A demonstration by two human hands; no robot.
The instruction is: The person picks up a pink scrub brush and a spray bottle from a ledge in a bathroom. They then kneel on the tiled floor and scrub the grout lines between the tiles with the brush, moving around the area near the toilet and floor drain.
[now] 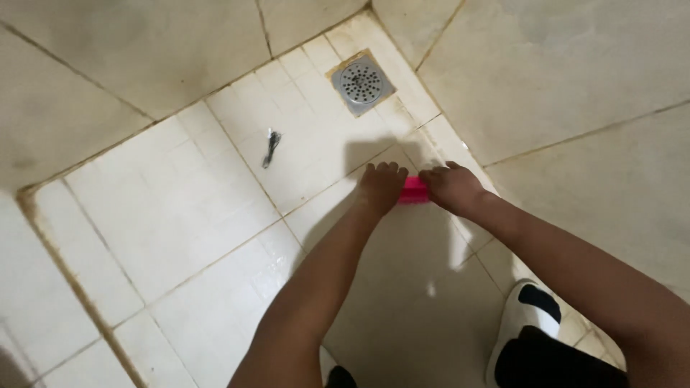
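While both hands press down together, the pink brush [413, 190] lies flat on the floor [180, 208] between them

Its long axis runs left to right, straight ahead of the person; the left hand [381, 185] curls over its left end and the right hand [449, 187] closes over its right end, each gripping it, neither nearer than the other. The round metal drain [361, 81] sits well beyond the brush, a small dark clump [271, 147] lies off to the left, and a white sandal [521, 316] is near the right forearm

My hands hide most of the pink brush [413, 190]; my sandal [528, 316] runs off the bottom edge; the small dark thing [271, 147] is perhaps a hair tie.
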